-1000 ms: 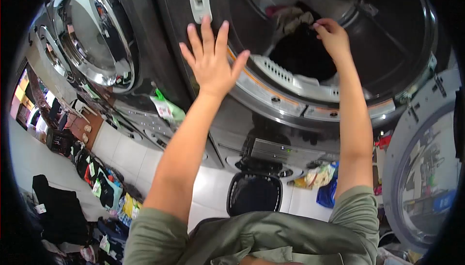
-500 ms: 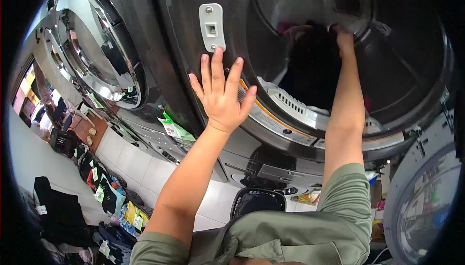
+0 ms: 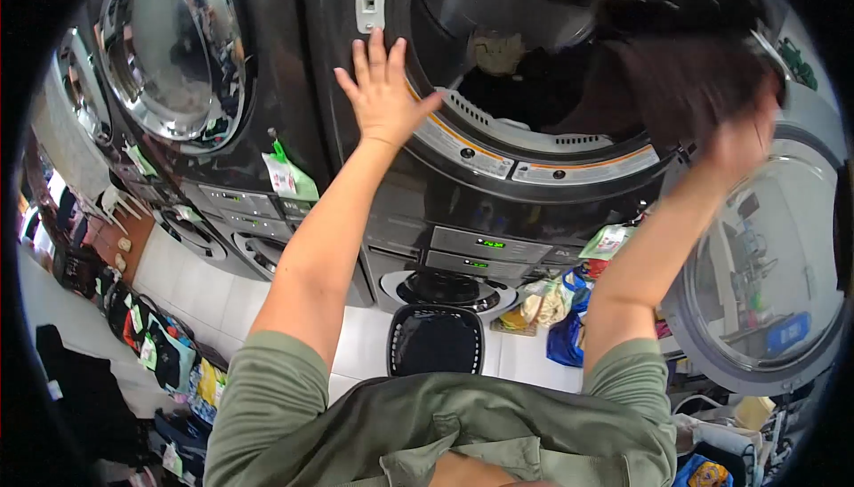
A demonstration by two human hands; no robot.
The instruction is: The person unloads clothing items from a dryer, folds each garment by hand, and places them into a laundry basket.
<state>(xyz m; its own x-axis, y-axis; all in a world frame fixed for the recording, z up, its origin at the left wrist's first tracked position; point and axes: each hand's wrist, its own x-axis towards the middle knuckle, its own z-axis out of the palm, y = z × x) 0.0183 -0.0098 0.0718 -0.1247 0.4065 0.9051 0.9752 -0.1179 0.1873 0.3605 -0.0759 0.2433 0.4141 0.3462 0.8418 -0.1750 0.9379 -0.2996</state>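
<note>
My left hand lies with spread fingers against the dark front panel of an open front-loading dryer, just below its white latch plate. Blurred by motion, my right hand grips a dark garment at the right side of the door opening. The garment stretches across the opening; its exact kind cannot be made out. Inside the drum, more black clothes lie with a beige piece. The round glass door hangs open at the right, below my right hand.
A black basket stands on the white floor tiles in front of the machine. Bags of clothes sit to its right. More machines line the left, with several clothes-filled baskets along the left wall.
My right hand has come out of the drum and moved right, pulling the dark garment with it. My left hand still rests on the front panel. The view has shifted, showing more floor.
</note>
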